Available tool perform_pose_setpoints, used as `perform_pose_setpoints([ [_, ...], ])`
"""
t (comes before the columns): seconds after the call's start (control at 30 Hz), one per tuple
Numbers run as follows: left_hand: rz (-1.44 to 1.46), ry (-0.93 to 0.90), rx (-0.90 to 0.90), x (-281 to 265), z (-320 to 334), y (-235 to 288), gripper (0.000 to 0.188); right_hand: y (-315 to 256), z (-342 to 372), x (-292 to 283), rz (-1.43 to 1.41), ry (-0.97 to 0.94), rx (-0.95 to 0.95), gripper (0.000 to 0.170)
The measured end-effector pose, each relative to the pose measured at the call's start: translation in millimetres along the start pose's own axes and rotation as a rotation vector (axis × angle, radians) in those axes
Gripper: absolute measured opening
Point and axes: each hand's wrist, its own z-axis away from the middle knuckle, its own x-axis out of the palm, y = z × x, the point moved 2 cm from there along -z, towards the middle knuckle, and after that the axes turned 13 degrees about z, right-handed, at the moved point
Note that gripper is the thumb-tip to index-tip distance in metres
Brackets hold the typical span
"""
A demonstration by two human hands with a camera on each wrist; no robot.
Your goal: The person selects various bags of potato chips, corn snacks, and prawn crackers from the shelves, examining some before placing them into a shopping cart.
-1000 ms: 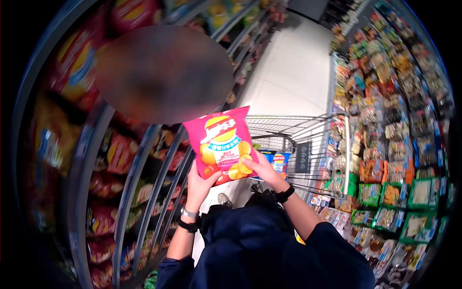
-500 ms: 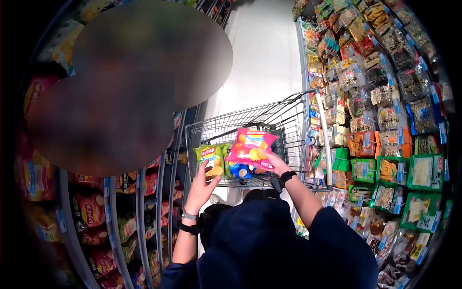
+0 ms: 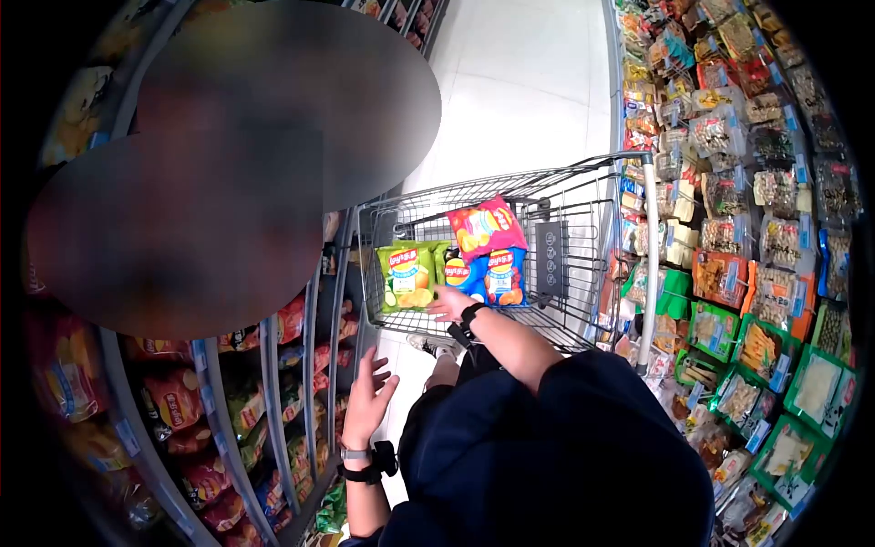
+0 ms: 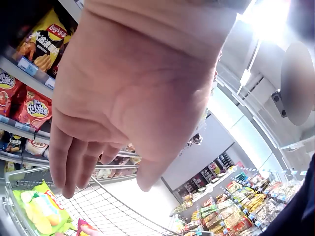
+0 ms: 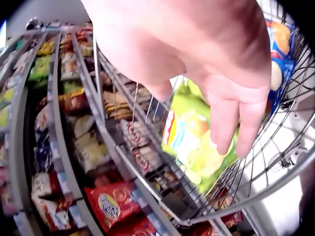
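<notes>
A shopping cart (image 3: 583, 173) holds several bags of chips. The pink chip bag (image 3: 486, 228) lies tilted at the back, above two blue chip bags (image 3: 504, 278). At the cart's left end is the green chip bag (image 3: 406, 272), also in the right wrist view (image 5: 189, 135). My right hand (image 3: 450, 304) reaches over the near rim beside the green bag, its fingers loosely extended and overlapping that bag in the right wrist view. Outside the cart, my left hand (image 3: 366, 399) hangs with spread, relaxed fingers and a bare palm (image 4: 128, 93).
Shelves of chip bags (image 3: 173, 401) run along the left. Racks of packaged snacks (image 3: 720, 273) line the right, close to the cart handle (image 3: 647, 264). The pale aisle floor (image 3: 519, 91) stretches ahead. Blurred patches (image 3: 182, 228) cover the upper left.
The pink bag went from both hands to the right hand alone, then into the cart, where it was let go. My left hand has drawn back toward my body; my right has shifted left.
</notes>
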Motion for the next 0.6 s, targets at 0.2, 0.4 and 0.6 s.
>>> perform_pose_setpoints([
  [0.2, 0.067, 0.043, -0.016, -9, 11, -18, 0.065, -15, -3, 31, 0.244, -0.103, -0.127, 0.050],
  [0.4, -0.074, 0.231, 0.211, -65, 48, 13, 0.054, -48, 41, -39, 0.005, 0.108, -0.269, 0.055],
  [0.6, -0.165, 0.842, 0.535, -202, 125, 86, 0.040, -83, 80, -62, -0.161, 0.197, -0.430, 0.038],
])
